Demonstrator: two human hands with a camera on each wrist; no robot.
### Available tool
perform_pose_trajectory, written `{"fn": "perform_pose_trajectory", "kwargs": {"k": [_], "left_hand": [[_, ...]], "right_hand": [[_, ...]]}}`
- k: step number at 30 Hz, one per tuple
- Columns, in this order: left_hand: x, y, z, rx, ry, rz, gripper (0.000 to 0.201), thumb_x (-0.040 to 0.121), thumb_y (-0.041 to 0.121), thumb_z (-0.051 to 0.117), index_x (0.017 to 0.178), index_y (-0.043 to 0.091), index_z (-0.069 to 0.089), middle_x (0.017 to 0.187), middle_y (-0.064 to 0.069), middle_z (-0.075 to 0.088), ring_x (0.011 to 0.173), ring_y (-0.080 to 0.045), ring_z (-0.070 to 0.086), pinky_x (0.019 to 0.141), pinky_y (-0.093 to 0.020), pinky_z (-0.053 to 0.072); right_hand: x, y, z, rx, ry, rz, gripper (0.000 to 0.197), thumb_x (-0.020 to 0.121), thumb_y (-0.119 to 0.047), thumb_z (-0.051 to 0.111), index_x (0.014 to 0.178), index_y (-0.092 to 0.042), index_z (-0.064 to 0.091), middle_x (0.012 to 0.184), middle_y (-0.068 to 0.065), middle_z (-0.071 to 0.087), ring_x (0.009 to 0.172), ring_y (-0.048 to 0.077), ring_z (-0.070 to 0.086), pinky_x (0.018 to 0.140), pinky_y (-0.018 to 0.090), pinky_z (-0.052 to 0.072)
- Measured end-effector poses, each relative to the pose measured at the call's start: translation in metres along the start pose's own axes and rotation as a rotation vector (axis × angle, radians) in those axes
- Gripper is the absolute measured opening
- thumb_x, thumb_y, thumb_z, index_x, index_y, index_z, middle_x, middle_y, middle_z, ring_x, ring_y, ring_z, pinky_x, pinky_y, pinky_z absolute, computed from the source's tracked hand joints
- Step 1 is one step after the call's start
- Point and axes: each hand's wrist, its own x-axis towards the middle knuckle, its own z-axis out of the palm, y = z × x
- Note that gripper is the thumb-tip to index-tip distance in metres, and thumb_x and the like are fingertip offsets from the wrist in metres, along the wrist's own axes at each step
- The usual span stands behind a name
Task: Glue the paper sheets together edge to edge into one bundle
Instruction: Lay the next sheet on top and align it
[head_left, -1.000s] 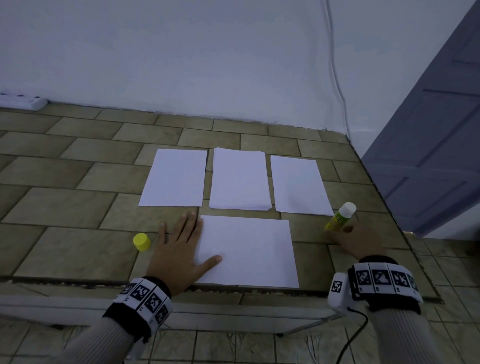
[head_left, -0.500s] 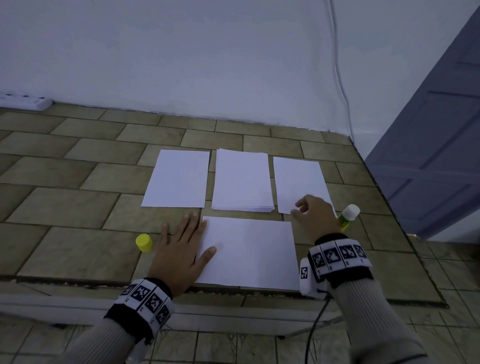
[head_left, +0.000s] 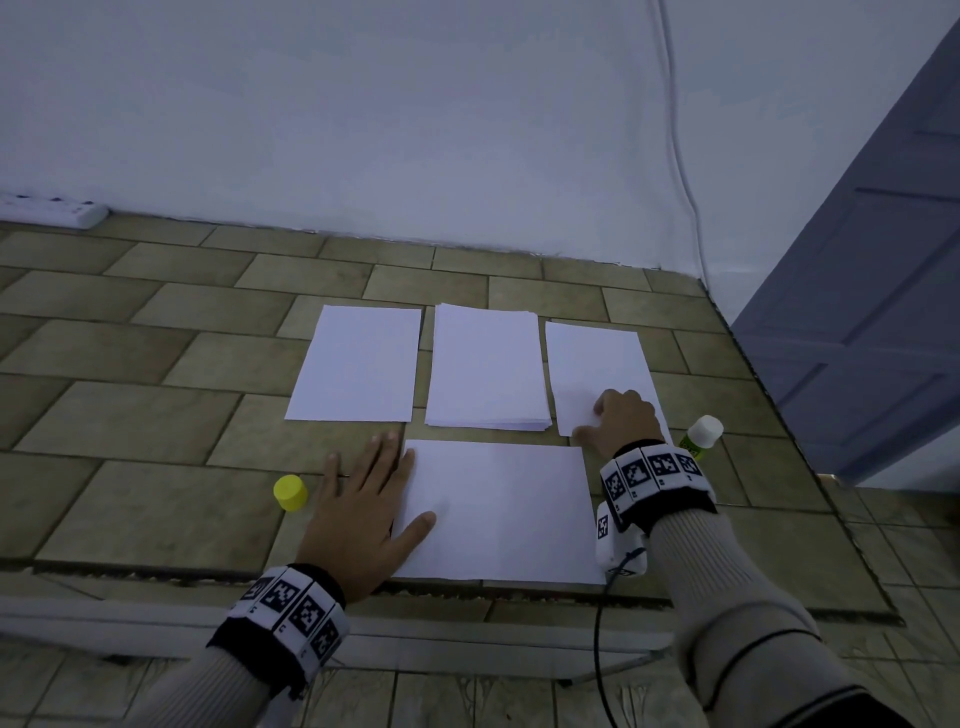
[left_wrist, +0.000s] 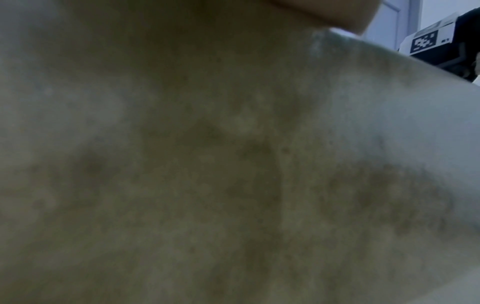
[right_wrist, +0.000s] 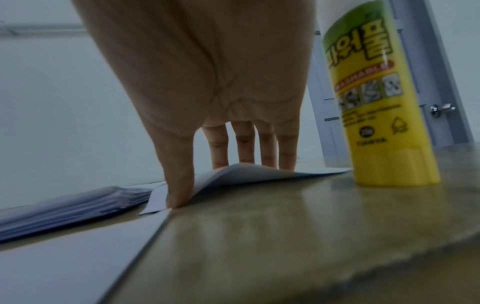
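Your right hand (head_left: 621, 423) is down on the near edge of the right sheet (head_left: 597, 364), thumb and fingers drawing together so the paper bows up between them; call it a pinch just forming. Your left hand (head_left: 363, 506) lies flat and spread, thumb and forefinger pressing the left edge of the near sheet (head_left: 498, 512). Keep that hand planted so the near sheet cannot slide. To lift only 1 sheet, I would roll the thumb under the raised edge before closing, then bring the sheet across low and square it to the near sheet's edge. The glue stick (head_left: 701, 435) stands uncapped just right of your wrist; mind the sleeve does not tip it. Its yellow cap (head_left: 291, 492) sits left of your left hand. The stack (head_left: 485, 369) and left sheet (head_left: 358, 364) lie untouched on the tiled tabletop (head_left: 130, 426), which runs back to a white wall (head_left: 415, 130), a power strip (head_left: 49, 209) far left and a door (head_left: 883, 312) on the right.
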Motion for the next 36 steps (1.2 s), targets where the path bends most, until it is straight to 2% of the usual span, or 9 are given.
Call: {"fn": "perform_pose_trajectory", "kwargs": {"k": [4,11,16,20,24,27,29,32,36], "left_hand": [[0.0,0.001,-0.001,0.001,-0.017,-0.007,0.091,0.09,0.074,0.0,0.154,0.013,0.021,0.161,-0.004,0.011,0.148,-0.022,0.012,0.116,-0.062,0.014],[0.002,0.0,-0.002,-0.03,-0.023,-0.036,0.096,0.075,0.082,-0.017,0.151,0.025,-0.008,0.16,0.007,-0.011,0.149,-0.012,-0.011,0.12,-0.052,-0.006],[0.004,0.005,-0.015,-0.293,0.022,-0.122,0.118,0.064,0.092,-0.014,0.156,0.022,0.012,0.161,0.009,0.009,0.147,-0.003,0.001,0.12,-0.042,-0.009],[0.011,0.008,-0.026,-0.586,0.127,-0.173,0.1,0.075,0.089,0.007,0.152,0.028,0.027,0.152,0.016,0.033,0.142,-0.006,0.028,0.122,-0.047,0.008],[0.019,0.018,-0.043,-0.973,0.189,-0.207,0.067,0.09,0.073,0.032,0.145,0.034,0.035,0.142,0.02,0.042,0.131,0.001,0.039,0.116,-0.035,0.03],[0.03,0.019,-0.059,-1.251,0.212,-0.246,0.087,0.066,0.093,0.035,0.133,0.038,0.043,0.121,0.009,0.065,0.111,-0.009,0.062,0.097,-0.032,0.047],[0.037,0.02,-0.07,-1.421,0.192,-0.305,0.091,0.065,0.095,0.033,0.132,0.034,0.043,0.11,0.001,0.072,0.092,-0.016,0.071,0.077,-0.029,0.056],[0.038,0.022,-0.081,-1.581,0.138,-0.336,0.069,0.076,0.071,0.028,0.133,0.034,0.041,0.097,-0.007,0.074,0.079,-0.026,0.072,0.064,-0.035,0.059],[0.033,0.019,-0.074,-1.426,0.025,-0.371,0.03,0.099,0.024,0.05,0.126,0.034,0.055,0.101,-0.004,0.072,0.085,-0.017,0.07,0.066,-0.033,0.058]], "right_hand": [[0.003,0.003,-0.001,0.078,0.015,-0.021,0.04,0.086,-0.034,0.065,0.117,-0.011,0.054,0.12,0.012,0.055,0.112,0.028,0.051,0.091,0.037,0.047],[0.005,0.005,-0.015,0.229,0.058,0.01,0.031,0.093,-0.032,0.056,0.109,-0.007,0.058,0.109,0.012,0.063,0.091,0.025,0.055,0.074,0.028,0.039],[0.0,0.005,-0.037,0.332,0.298,-0.026,0.033,0.094,-0.029,0.056,0.112,-0.001,0.057,0.107,0.016,0.065,0.097,0.03,0.059,0.075,0.03,0.039],[-0.014,0.0,-0.061,0.469,0.443,-0.191,0.031,0.092,-0.026,0.061,0.112,-0.002,0.06,0.106,0.011,0.065,0.095,0.024,0.058,0.076,0.026,0.038],[-0.044,-0.006,-0.072,0.572,0.428,-0.489,0.026,0.083,-0.024,0.072,0.107,-0.017,0.065,0.109,-0.005,0.059,0.104,0.011,0.052,0.087,0.023,0.035],[-0.064,0.002,-0.065,0.58,0.316,-0.624,0.032,0.075,-0.023,0.078,0.103,-0.031,0.063,0.129,-0.001,0.053,0.127,0.012,0.042,0.103,0.031,0.031],[-0.073,0.011,-0.054,0.602,0.195,-0.614,0.034,0.074,-0.023,0.079,0.101,-0.036,0.063,0.142,-0.006,0.042,0.137,0.009,0.032,0.108,0.033,0.027],[-0.081,0.027,-0.031,0.663,0.059,-0.579,0.033,0.074,-0.019,0.079,0.098,-0.035,0.065,0.15,-0.01,0.031,0.14,0.004,0.027,0.112,0.039,0.031],[-0.085,0.044,-0.002,0.689,-0.037,-0.559,0.036,0.075,-0.016,0.079,0.097,-0.04,0.066,0.155,-0.006,0.027,0.142,0.002,0.024,0.114,0.047,0.031]]}}
